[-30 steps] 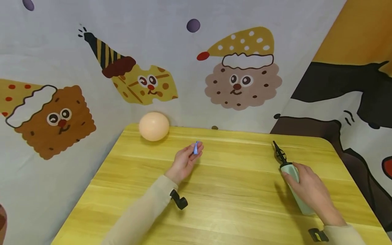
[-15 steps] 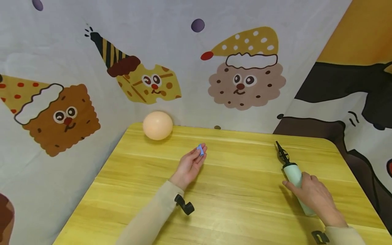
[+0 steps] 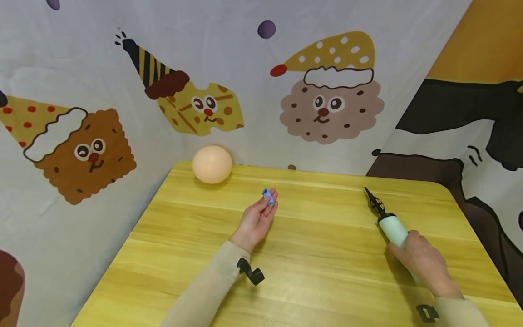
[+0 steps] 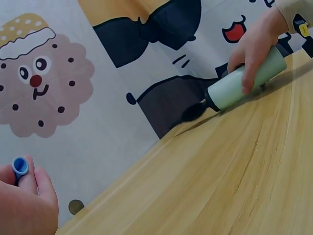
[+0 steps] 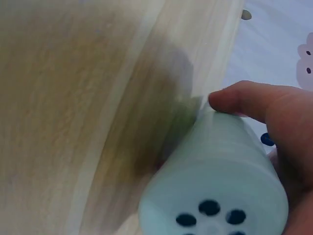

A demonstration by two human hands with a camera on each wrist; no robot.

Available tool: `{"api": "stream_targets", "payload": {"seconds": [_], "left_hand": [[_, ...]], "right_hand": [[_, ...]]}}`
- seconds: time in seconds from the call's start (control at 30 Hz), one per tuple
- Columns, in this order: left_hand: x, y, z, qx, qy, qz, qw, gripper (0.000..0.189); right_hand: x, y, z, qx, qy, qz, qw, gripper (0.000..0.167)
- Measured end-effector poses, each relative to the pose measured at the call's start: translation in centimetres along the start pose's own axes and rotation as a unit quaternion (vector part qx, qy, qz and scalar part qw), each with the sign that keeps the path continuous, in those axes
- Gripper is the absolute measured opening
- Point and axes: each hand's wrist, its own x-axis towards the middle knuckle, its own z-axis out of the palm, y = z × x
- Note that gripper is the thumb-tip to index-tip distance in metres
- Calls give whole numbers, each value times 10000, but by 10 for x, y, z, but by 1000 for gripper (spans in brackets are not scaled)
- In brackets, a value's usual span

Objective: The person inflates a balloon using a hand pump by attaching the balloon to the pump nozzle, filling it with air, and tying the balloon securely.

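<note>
In the head view, my left hand (image 3: 254, 222) pinches a limp blue balloon (image 3: 268, 197) between thumb and fingers, palm turned up. Its round open mouth shows in the left wrist view above my fingers (image 4: 46, 188). My right hand (image 3: 426, 261) grips a mint-green balloon pump (image 3: 393, 229) around its lower body. A black nozzle (image 3: 373, 202) on the pump points toward the back of the table. The right wrist view looks onto the pump's base (image 5: 215, 196), which has several dark holes, with my thumb (image 5: 239, 100) along its side.
An inflated peach balloon (image 3: 212, 164) sits at the back left corner of the wooden table (image 3: 318, 272). Behind the table hangs a cloth (image 3: 253, 72) printed with cartoon biscuits and cheese. Black straps (image 3: 250, 271) are on the wrists.
My right hand has slid down the pump toward its base, and the nozzle has shifted slightly. In my left fingers the blue balloon has turned, its opening now showing. The view has shifted a little.
</note>
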Motion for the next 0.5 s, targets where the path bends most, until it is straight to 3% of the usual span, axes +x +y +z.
{"api": "stream_targets", "payload": {"seconds": [0.13, 0.27, 0.5], "left_hand": [[1, -1, 3, -20, 41, 37, 10000, 47], [1, -3, 5, -18, 155, 79, 9998, 45], [0, -6, 7, -25, 216, 145, 9997, 44]], "right_hand": [[-4, -7, -5, 207, 86, -65, 9997, 78], [-13, -22, -4, 452, 294, -501, 9973, 85], [-34, -56, 14, 748, 745, -1255, 9865, 87]]}}
